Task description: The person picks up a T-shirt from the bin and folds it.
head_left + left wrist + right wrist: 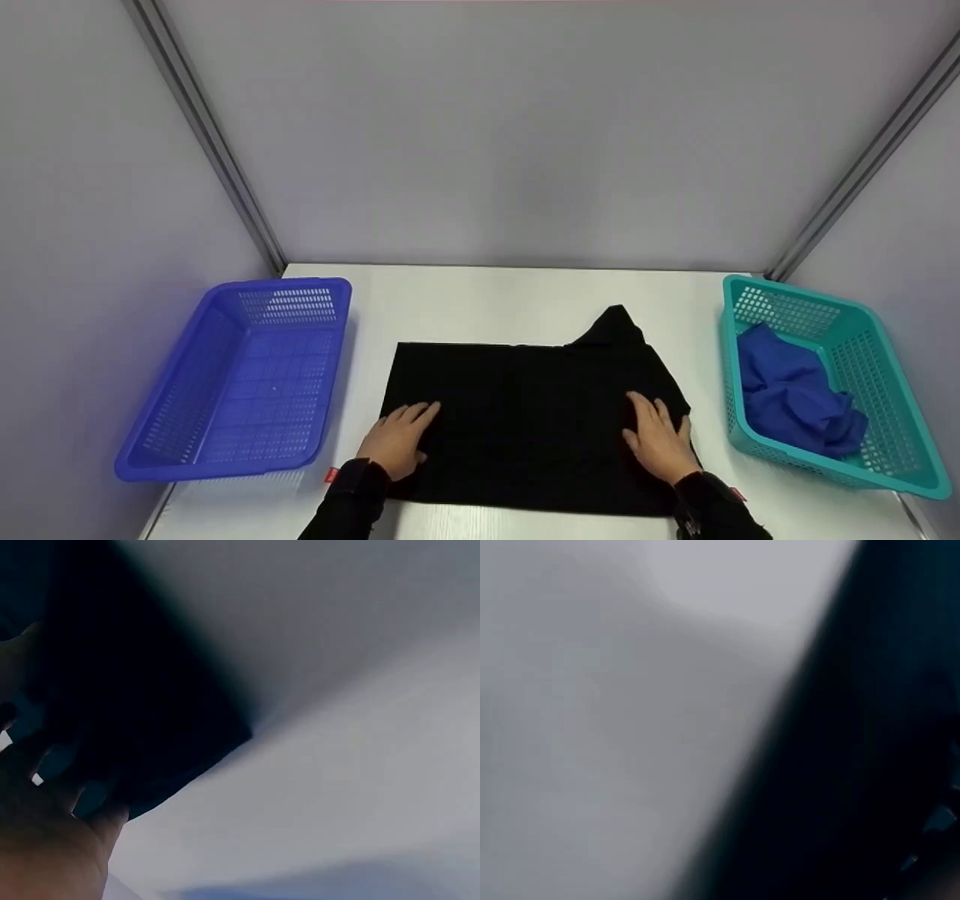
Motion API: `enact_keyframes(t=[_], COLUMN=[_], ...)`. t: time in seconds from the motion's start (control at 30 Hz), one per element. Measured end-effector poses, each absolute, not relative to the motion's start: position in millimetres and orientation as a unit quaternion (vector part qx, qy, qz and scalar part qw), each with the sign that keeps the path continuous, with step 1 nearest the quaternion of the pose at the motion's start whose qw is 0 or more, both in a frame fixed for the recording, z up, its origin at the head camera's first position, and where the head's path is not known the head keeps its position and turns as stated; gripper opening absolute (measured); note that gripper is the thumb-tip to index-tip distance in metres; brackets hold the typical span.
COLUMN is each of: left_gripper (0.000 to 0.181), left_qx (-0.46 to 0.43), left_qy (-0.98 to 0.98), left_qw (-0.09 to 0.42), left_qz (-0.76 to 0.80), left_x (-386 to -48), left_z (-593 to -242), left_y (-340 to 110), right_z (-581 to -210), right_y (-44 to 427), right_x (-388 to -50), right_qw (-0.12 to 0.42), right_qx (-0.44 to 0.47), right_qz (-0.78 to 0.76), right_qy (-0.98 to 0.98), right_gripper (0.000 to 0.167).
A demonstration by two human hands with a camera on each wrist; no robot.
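Observation:
A black cloth lies spread on the white table, roughly rectangular, with a peaked flap jutting out from its far edge on the right. My left hand rests on the cloth's left side, fingers extended. The left wrist view shows that hand with fingers apart against the dark fabric. Near the right edge, my right hand lies on the cloth with its fingers loosely spread. The right wrist view is blurred; the black cloth fills its right side, and little of the hand shows.
To the left stands a blue plastic basket with nothing visible inside. On the right, a teal basket holds a crumpled blue cloth. Grey panels enclose the white table at the back and sides.

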State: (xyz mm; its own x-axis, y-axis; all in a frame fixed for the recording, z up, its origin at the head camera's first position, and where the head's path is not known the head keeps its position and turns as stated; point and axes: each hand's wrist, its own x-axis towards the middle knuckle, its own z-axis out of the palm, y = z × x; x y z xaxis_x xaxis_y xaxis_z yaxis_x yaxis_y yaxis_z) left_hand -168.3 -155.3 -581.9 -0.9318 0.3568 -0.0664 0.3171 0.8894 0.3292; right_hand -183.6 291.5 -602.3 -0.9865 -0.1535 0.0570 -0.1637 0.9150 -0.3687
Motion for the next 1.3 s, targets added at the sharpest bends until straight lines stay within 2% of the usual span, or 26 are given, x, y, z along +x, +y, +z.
enact_keyframes(t=[0.1,0.17,0.3,0.4,0.47,0.57,0.73,0.83,0.97,1.03,1.17,1.3], left_gripper=[0.08,0.079,0.07,0.061,0.053,0.043,0.034,0.038,0.049,0.054,0.072,0.086], left_qx=[0.173,0.173,0.155,0.137,0.131,0.136,0.147,0.145,0.135,0.124,0.096,0.073], left_qy=[0.977,0.979,0.982,0.982,0.981,0.979,0.972,0.974,0.979,0.98,0.977,0.976], left_qw=[0.042,0.034,0.041,0.049,0.048,0.033,0.036,0.045,0.037,0.04,0.058,0.077], left_qz=[0.116,0.099,0.102,0.124,0.135,0.147,0.178,0.167,0.146,0.153,0.181,0.189], left_x=[-171.0,-171.8,-172.1,-170.6,-169.5,-168.7,-168.4,-169.2,-170.1,-170.2,-170.3,-169.7], left_z=[-581.0,-581.0,-583.6,-585.6,-586.4,-586.9,-582.6,-580.9,-580.0,-579.8,-579.9,-581.0], left_y=[-151.9,-150.4,-149.8,-151.0,-152.2,-154.5,-157.1,-157.7,-156.8,-156.4,-156.8,-158.1], right_z=[-596.9,-595.1,-593.8,-595.3,-596.2,-598.1,-596.4,-595.3,-594.8,-594.1,-593.2,-595.8], right_y=[295.3,297.3,297.4,295.6,293.9,292.7,291.1,289.7,290.3,292.2,295.7,294.3], right_x=[-188.3,-190.2,-191.1,-190.8,-190.3,-190.5,-192.1,-192.9,-194.9,-197.1,-201.7,-202.1], right_qw=[-0.003,-0.015,-0.016,0.019,0.054,0.08,0.064,0.049,0.003,-0.033,-0.061,0.0], right_qx=[0.072,0.072,0.068,0.07,0.081,0.099,0.107,0.098,0.078,0.062,0.016,0.021], right_qz=[0.181,0.168,0.146,0.147,0.153,0.156,0.159,0.181,0.211,0.231,0.276,0.244], right_qy=[-0.981,-0.983,-0.987,-0.986,-0.983,-0.979,-0.979,-0.977,-0.974,-0.97,-0.959,-0.969], right_gripper=[0.077,0.079,0.062,0.037,0.027,0.026,0.028,0.032,0.064,0.067,0.055,0.029])
